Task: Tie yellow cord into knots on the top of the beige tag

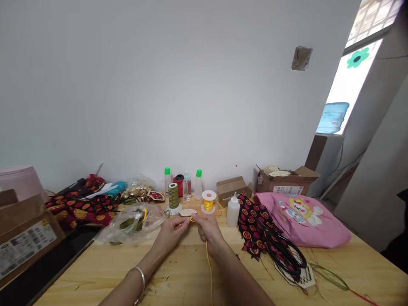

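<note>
Both hands meet over the wooden table, fingertips pinched close together. My left hand (174, 231) is closed, its fingers at a small yellow loop of cord. My right hand (207, 229) is closed on the yellow cord (209, 265), which hangs from it down toward the table's near edge. Just beyond the hands stands a spool of yellow cord (208, 202), with a pale flat piece (187, 212) to its left. A spool of olive cord (173, 196) is farther left. The exact grip at the fingertips is too small to make out.
Left of my hands lies a clear plastic bag (134, 223). A white squeeze bottle (233, 211), patterned fabric (255, 221), black-handled scissors (287, 250) and a pink bag (302, 219) occupy the right. Several bottles line the wall; a cardboard box (28, 238) is far left.
</note>
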{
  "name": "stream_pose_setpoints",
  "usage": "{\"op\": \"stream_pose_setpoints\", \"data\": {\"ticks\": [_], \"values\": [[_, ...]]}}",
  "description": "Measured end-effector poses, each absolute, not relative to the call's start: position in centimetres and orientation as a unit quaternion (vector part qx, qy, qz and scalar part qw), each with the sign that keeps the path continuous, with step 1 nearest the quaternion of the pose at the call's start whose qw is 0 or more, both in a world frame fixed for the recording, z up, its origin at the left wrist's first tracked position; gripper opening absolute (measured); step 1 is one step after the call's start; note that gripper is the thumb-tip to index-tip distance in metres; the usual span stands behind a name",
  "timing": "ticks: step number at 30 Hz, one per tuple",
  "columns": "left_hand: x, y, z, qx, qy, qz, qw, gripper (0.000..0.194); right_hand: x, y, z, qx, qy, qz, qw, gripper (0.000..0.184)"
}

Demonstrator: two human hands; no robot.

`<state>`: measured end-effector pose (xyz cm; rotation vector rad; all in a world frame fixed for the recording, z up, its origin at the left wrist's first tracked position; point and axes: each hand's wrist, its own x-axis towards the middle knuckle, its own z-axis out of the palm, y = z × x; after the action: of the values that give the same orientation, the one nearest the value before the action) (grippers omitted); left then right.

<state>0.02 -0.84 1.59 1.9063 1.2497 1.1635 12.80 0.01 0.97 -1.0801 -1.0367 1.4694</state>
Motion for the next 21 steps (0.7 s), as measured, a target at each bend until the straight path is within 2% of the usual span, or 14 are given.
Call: {"op": "stream_pose_setpoints", "data": {"ticks": [3, 5, 8, 12, 18, 21], "values": [[0.0, -1.2, 1.8, 0.687, 0.462, 0.451, 0.334, 0.027, 12.8, -0.5, 1.5, -0.387, -0.351, 0.711, 0.471, 0.032], [0.1, -1.4, 1.7, 0.672, 0.467, 0.46, 0.344, 0.026, 12.9, -0.7, 1.6, -0.358, -0.33, 0.737, 0.468, 0.033], [0.5, -1.5, 1.3, 0.636, 0.492, 0.469, 0.365, 0.024, 13.1, -0.7, 1.4, -0.333, -0.318, 0.749, 0.476, 0.032], [1.2, -1.7, 1.1, 0.562, 0.493, 0.491, 0.447, 0.02, 13.3, -0.7, 1.1, -0.288, -0.32, 0.765, 0.48, 0.033], [1.4, -2.2, 1.5, 0.446, 0.503, 0.471, 0.571, 0.031, 13.3, -1.0, 1.0, -0.276, -0.313, 0.776, 0.472, 0.033], [1.3, -1.9, 1.0, 0.423, 0.481, 0.478, 0.601, 0.029, 13.5, -1.1, 0.9, -0.267, -0.297, 0.784, 0.475, 0.03]]}}
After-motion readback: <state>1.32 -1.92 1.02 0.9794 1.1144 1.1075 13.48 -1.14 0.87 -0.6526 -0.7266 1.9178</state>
